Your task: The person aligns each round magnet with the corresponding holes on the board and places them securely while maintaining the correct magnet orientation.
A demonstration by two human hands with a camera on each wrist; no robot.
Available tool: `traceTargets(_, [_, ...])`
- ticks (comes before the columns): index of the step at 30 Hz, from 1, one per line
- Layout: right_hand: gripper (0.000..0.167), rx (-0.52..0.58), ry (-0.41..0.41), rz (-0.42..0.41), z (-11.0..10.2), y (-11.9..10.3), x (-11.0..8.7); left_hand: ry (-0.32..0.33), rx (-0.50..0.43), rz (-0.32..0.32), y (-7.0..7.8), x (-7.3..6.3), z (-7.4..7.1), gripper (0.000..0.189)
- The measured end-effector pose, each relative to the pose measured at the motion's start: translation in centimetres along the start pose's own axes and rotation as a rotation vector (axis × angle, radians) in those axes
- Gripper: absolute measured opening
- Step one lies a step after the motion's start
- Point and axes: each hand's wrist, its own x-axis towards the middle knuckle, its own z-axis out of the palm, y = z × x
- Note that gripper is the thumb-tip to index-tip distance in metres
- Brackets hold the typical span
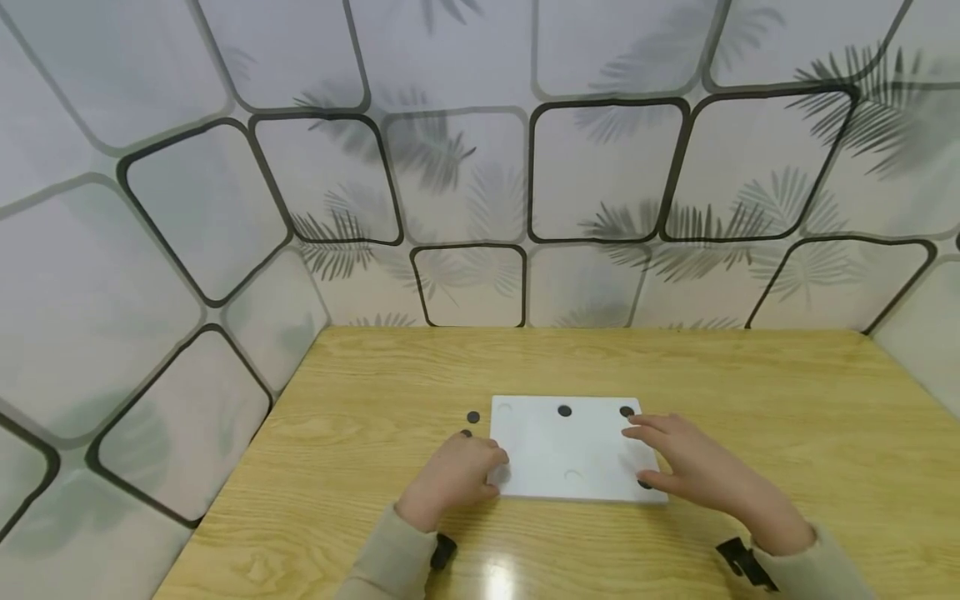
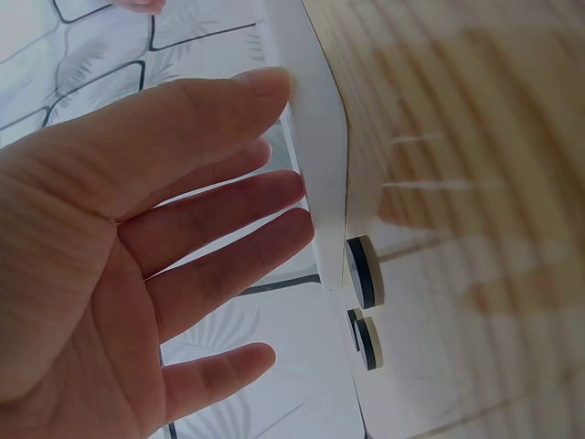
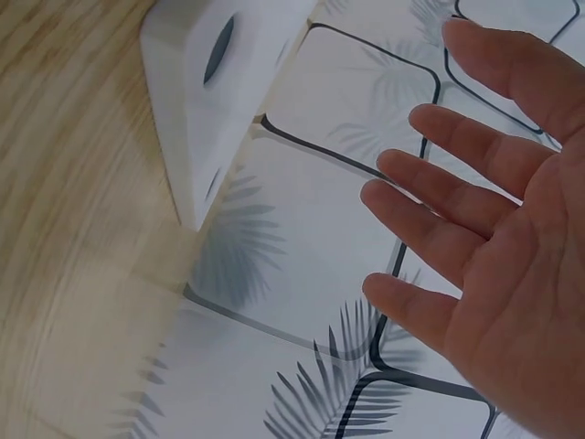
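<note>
A white rectangular board [image 1: 536, 454] with shallow round recesses lies on the table. Black discs fill its top middle [image 1: 565, 411], top right and bottom right recesses; the top left and bottom middle ones show bare. My left hand [image 1: 459, 473] is at the board's left end, thumb [image 2: 265, 87] and fingertips right at its edge, fingers mostly extended. Loose black discs [image 2: 364, 273] lie beside that end, one partly hidden behind my hand in the head view. Over the board's right end hovers my right hand [image 1: 693, 467], its fingers spread and holding nothing.
The wooden table [image 1: 360, 392] extends around the board on all sides. Behind and to the left stand pale walls [image 1: 465, 192] with dark rounded outlines and leaf prints. Each wrist wears a black strap [image 1: 444, 552] at the sleeve.
</note>
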Motion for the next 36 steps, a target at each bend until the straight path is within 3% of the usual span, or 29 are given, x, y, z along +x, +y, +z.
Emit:
traceTargets(8, [0.043, 0.052, -0.148, 0.025, 0.6, 0.5, 0.5, 0.011, -0.012, 0.003, 0.0, -0.1, -0.1, 0.019])
traceTargets(15, [0.042, 0.055, -0.187, 0.024, 1.4, 0.8, 0.4, 0.009, -0.012, 0.004, 0.0, -0.1, -0.2, 0.019])
traceTargets(22, [0.043, 0.132, -0.29, 0.133, 1.8, 0.6, 0.1, -0.003, -0.022, -0.001, 0.2, -0.2, -0.4, 0.019])
traceTargets(36, [0.04, 0.114, -0.298, 0.115, 2.3, 1.0, -0.2, -0.013, -0.025, -0.017, 0.1, -0.1, 0.0, 0.019])
